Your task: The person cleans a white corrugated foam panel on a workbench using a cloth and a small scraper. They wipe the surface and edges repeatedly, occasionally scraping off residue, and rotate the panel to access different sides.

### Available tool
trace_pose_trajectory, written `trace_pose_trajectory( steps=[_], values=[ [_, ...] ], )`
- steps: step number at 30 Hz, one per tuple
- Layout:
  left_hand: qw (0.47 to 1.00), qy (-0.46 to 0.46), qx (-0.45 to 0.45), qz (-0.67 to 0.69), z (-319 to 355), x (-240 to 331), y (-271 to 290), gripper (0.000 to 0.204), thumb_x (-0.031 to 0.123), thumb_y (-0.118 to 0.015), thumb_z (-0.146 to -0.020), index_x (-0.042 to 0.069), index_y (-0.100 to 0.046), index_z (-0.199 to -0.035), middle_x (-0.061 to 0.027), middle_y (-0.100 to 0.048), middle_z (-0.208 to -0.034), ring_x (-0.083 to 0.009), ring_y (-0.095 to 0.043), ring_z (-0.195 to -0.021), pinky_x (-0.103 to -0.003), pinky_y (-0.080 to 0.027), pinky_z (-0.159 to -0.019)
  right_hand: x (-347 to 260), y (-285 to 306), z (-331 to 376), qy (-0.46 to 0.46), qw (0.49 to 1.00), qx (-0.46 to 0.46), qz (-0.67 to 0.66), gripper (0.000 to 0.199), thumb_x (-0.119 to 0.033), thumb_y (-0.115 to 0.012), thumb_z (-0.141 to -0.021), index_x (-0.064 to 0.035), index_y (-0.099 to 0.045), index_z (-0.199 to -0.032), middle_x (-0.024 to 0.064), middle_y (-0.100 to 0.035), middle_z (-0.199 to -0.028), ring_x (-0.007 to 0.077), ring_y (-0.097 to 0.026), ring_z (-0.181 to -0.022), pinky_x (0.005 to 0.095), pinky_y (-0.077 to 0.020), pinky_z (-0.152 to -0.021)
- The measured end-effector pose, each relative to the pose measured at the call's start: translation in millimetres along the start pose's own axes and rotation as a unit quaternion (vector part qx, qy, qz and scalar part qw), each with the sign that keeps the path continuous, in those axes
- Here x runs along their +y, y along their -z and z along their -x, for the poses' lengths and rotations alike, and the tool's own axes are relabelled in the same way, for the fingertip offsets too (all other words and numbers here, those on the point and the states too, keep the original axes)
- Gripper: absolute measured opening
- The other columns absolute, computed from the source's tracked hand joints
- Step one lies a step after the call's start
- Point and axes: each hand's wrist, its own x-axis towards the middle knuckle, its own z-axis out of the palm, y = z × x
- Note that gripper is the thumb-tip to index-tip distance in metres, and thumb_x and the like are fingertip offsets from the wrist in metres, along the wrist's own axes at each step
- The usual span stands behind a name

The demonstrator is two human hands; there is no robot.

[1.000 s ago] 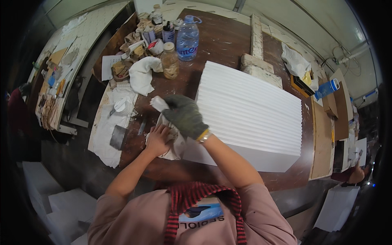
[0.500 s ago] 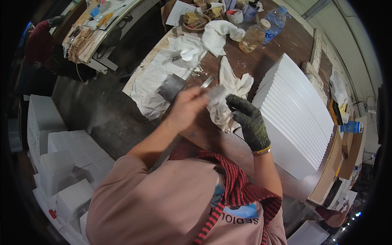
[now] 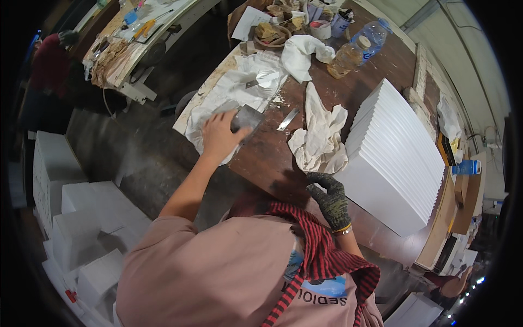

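Fingers and thumb of the bare left hand [image 3: 218, 133] are being spread wide about the near corner of a dark grey plate [image 3: 249, 119]. The plate is being touched just ahead and to the right of that hand; whether it is being gripped firmly cannot be told. A crumpled white sheet [image 3: 200, 115] is being overlapped by the same hand, and a white round piece [image 3: 267, 80] is being borne by this sheet farther ahead. A short metal blade [image 3: 287, 119] is being seen to the right of the left hand, lying flat on the brown tabletop [image 3: 269, 158].

The gloved right hand [image 3: 332, 201] is being held near the table edge with its fingers bent, only a narrow gap being left between fingertips and thumb; nothing is being seen in its grasp. Just ahead of it, a crumpled cream rag [image 3: 318, 136] is being supported by the tabletop. To its right, a large white ridged stack [image 3: 397, 158] is being carried by the same table.

Well ahead of both hands, a folded white cloth [image 3: 299, 57], a jar [image 3: 346, 61] and a clear bottle [image 3: 376, 34] are being shown near one another. A red-and-black striped apron [image 3: 338, 250] is being worn just below the right hand.
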Motion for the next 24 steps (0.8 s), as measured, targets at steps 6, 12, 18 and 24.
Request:
trace_pose_trajectory(
  steps=[6,12,18,24],
  values=[
    [0.995,0.015,-0.095,0.021,-4,58,23,0.048,0.037,-0.08,-0.073,0.01,-0.067,-0.11,-0.0093,-0.069,-0.11,-0.0321,-0.061,-0.11,-0.047,-0.047,-0.095,4,3,21,-0.042,0.998,0.038,-0.032,0.028,-0.013,-0.073,-0.087,0.0004,-0.072,-0.112,0.0142,-0.073,-0.109,0.0233,-0.068,-0.104,0.0361,-0.0499,-0.096],
    [0.982,-0.149,-0.028,0.114,-96,129,-20,0.062,0.031,-0.082,-0.074,0.003,-0.06,-0.125,-0.0163,-0.061,-0.132,-0.0356,-0.054,-0.121,-0.047,-0.042,-0.104,9,2,39,-0.088,0.993,0.048,-0.063,0.031,-0.014,-0.072,-0.089,0.0012,-0.071,-0.116,0.0152,-0.072,-0.112,0.0224,-0.067,-0.105,0.0349,-0.0508,-0.095],
    [0.923,-0.31,-0.167,0.156,-80,162,-65,0.088,0.045,-0.081,-0.076,0.005,-0.047,-0.147,-0.0215,-0.039,-0.155,-0.0376,-0.035,-0.143,-0.057,-0.024,-0.118,26,11,70,-0.106,0.985,0.124,-0.054,0.032,-0.01,-0.072,-0.088,0.0017,-0.07,-0.118,0.0152,-0.073,-0.112,0.0211,-0.068,-0.103,0.0341,-0.0526,-0.093],
    [0.871,-0.397,-0.276,0.081,-29,165,-111,0.051,0.025,-0.081,-0.077,0.011,-0.065,-0.124,-0.0164,-0.059,-0.137,-0.0365,-0.054,-0.125,-0.048,-0.04,-0.108,69,33,124,-0.161,0.935,0.269,-0.164,0.035,-0.009,-0.073,-0.09,0.0016,-0.067,-0.123,0.0131,-0.071,-0.118,0.0188,-0.067,-0.105,0.0333,-0.053,-0.094]
  ],
)
